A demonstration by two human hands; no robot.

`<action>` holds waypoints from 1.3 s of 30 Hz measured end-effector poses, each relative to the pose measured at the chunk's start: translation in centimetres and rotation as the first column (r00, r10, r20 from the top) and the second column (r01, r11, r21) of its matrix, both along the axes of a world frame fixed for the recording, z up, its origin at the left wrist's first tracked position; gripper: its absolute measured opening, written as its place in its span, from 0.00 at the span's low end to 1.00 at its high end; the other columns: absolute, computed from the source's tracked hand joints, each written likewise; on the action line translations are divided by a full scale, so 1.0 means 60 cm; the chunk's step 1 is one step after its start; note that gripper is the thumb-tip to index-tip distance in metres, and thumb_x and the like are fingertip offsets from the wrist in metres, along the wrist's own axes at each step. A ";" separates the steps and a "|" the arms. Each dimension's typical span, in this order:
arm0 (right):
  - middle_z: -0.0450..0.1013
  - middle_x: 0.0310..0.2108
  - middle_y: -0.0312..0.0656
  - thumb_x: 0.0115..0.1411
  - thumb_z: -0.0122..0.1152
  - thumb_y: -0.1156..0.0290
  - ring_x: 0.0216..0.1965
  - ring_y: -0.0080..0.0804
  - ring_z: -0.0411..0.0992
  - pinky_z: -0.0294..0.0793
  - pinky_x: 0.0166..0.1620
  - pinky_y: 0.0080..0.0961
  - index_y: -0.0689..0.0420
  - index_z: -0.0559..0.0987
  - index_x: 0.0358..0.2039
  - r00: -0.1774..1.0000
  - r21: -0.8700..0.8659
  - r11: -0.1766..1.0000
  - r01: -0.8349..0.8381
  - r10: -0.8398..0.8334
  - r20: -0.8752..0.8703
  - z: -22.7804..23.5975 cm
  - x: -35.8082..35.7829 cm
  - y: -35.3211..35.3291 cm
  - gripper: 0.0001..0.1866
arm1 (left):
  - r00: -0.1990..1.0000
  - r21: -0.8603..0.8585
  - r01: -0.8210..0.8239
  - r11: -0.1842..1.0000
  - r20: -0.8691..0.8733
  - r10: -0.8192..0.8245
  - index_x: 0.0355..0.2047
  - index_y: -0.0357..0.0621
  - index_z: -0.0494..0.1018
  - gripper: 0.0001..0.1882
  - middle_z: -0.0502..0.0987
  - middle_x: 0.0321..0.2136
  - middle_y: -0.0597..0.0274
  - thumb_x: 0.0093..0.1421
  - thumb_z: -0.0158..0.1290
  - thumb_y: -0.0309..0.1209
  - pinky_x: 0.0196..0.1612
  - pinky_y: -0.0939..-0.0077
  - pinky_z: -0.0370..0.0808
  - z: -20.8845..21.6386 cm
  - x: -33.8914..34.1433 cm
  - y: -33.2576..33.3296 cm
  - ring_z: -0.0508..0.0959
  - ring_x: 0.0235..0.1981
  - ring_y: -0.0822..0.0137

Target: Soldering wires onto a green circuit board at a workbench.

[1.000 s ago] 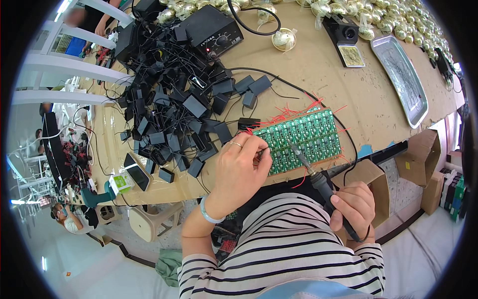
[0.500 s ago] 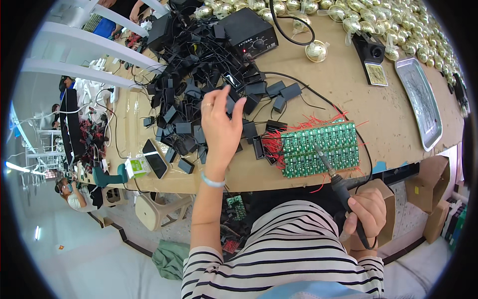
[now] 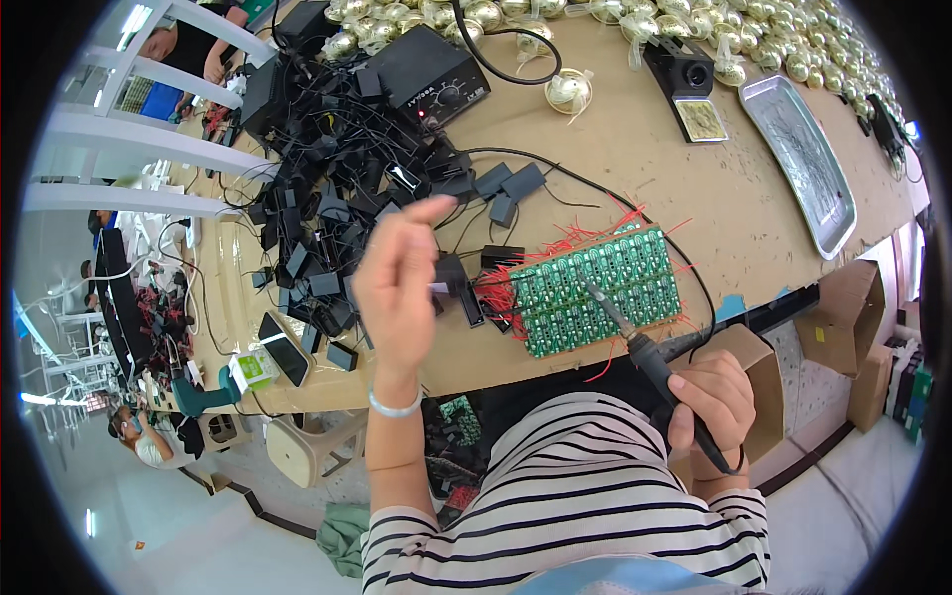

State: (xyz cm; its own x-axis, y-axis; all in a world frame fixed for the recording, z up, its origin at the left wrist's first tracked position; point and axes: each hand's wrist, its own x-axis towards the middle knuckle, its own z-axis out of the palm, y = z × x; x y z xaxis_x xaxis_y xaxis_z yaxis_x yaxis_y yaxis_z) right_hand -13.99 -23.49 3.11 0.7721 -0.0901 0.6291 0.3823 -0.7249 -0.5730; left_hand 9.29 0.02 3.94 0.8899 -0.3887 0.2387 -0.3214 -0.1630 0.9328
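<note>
My right hand [image 3: 716, 405] is closed around the dark handle of a soldering iron [image 3: 650, 359]. The iron's metal tip slants up and left over a green circuit-board panel [image 3: 600, 290], which has rows of small parts and red wires along its edges. My left hand [image 3: 399, 288] is over the near side of a heap of small black boxes with thin black leads [image 3: 322, 198]. Its fingers are smeared by motion, one reaching toward the upper right; whether anything is between them I cannot make out. A black box [image 3: 449, 270] shows right beside it.
A black control box with a knob [image 3: 428, 84] stands behind the heap. At the back lie many gold balls [image 3: 570, 92], with an iron stand [image 3: 684, 74] and a metal tray [image 3: 801, 164] to the right. A phone [image 3: 286, 349] and teal tool [image 3: 206, 395] lie left. People work beyond.
My view has shifted, so the table's things sit further left. My left hand has come nearer me and its fingers have turned. The iron stays in my right hand, its tip over the panel.
</note>
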 end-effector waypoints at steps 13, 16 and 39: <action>0.76 0.29 0.41 0.44 0.63 0.83 0.23 0.36 0.72 0.73 0.28 0.30 0.63 0.83 0.40 0.999 0.018 0.999 -0.035 0.034 0.020 -0.036 0.033 0.008 0.19 | 0.875 0.500 0.208 0.840 0.288 -0.389 0.36 0.42 0.81 0.06 0.79 0.30 0.59 0.58 0.61 0.23 0.28 0.66 0.78 -0.019 -0.044 -0.044 0.81 0.26 0.56; 0.76 0.29 0.41 0.45 0.64 0.82 0.24 0.36 0.72 0.72 0.28 0.30 0.63 0.83 0.41 0.999 -0.003 0.999 -0.037 0.037 0.012 -0.038 0.036 0.010 0.19 | 0.879 0.482 0.195 0.854 0.301 -0.370 0.35 0.38 0.82 0.06 0.79 0.27 0.59 0.56 0.63 0.21 0.24 0.75 0.73 -0.021 -0.042 -0.051 0.76 0.18 0.68; 0.77 0.27 0.45 0.60 0.57 0.75 0.23 0.40 0.75 0.76 0.29 0.35 0.64 0.80 0.40 1.000 -0.024 1.000 -0.018 0.018 0.007 -0.002 0.023 0.003 0.09 | 0.906 0.613 0.105 0.783 0.266 -0.329 0.29 0.40 0.73 0.05 0.75 0.24 0.56 0.60 0.57 0.27 0.21 0.60 0.74 -0.014 -0.058 -0.071 0.78 0.20 0.52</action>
